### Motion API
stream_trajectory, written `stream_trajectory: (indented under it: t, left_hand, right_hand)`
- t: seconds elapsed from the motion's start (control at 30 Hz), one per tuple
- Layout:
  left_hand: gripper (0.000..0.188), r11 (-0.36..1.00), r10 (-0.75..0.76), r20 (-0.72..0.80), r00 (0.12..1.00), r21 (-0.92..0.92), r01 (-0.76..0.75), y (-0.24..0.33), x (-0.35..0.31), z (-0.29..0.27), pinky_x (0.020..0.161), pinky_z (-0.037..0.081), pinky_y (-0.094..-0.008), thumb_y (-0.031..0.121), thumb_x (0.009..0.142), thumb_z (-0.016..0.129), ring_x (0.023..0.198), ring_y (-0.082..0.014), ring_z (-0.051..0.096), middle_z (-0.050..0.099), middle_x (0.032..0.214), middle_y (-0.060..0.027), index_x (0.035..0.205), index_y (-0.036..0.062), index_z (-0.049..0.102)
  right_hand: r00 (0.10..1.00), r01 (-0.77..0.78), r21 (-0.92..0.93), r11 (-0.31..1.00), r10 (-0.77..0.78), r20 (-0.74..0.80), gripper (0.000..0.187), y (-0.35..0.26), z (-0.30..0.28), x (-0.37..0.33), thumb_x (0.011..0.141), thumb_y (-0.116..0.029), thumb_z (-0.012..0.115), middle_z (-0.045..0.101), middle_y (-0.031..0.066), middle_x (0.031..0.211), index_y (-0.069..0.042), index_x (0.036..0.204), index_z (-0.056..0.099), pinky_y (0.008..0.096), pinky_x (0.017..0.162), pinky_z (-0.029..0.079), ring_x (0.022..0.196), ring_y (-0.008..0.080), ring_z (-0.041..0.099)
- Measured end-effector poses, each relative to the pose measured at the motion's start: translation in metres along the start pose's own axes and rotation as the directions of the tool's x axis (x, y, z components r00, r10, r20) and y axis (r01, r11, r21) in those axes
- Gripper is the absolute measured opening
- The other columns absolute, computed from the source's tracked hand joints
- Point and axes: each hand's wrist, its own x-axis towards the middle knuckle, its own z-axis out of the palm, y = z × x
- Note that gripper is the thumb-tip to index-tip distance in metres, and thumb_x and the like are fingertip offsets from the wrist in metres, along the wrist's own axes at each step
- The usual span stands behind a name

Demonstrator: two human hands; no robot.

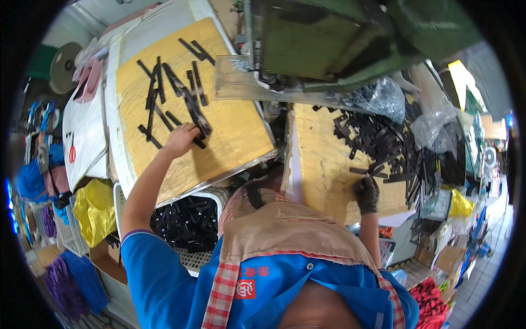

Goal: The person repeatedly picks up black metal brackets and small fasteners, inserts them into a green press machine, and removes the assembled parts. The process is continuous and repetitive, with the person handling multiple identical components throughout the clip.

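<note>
My bare left hand (183, 140) is over the yellow board on the left, its fingers curled onto a dark flat strip (199, 143) whose end sticks out beside the fingertips. Around it on the board lie several long black strips (159, 79), some crossing one another. My right hand (366, 195), in a dark glove, rests over the right-hand yellow board. Its fingertips are pinched at a black strip (359, 170) on the near edge of a large heap of black pieces (378, 137). Whether these pieces are plastic or metal I cannot tell.
Below my left arm stands a white basket (218, 197) filled with glossy black pieces. A green machine (339, 44) rises at the far side between the boards, with a clear plate (235, 79) jutting left. Clear plastic bags (378, 98) lie behind the heap. A yellow bag (94, 213) hangs at left.
</note>
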Motion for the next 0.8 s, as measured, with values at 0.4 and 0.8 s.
stream_trajectory:
  t: [0.4,0.8]
  left_hand:
    - [0.019,0.400,-0.217,-0.360,0.908,-0.881,-0.254,0.182,0.083,-0.077,0.057,0.048,-0.0329,0.019,0.099,0.054,0.060,-0.0218,0.064,0.062,0.066,-0.0111,0.101,0.0013,0.048]
    - [0.013,0.043,-0.290,-0.140,0.947,-0.990,-0.133,0.206,0.109,-0.082,0.048,0.041,-0.0224,0.016,0.100,0.051,0.056,-0.0071,0.057,0.061,0.069,-0.0024,0.101,0.0031,0.053]
  right_hand:
    - [0.886,0.158,-0.527,0.835,0.116,0.449,0.041,0.019,0.232,-0.051,0.100,-0.044,0.052,0.056,0.0026,0.059,-0.005,0.091,0.058,0.0230,0.045,0.038,0.046,0.0084,0.046]
    - [0.819,0.071,-0.568,0.820,0.277,0.503,0.043,0.006,0.306,-0.028,0.102,-0.042,0.047,0.055,0.0035,0.054,-0.003,0.086,0.058,0.0218,0.039,0.040,0.038,0.0085,0.047]
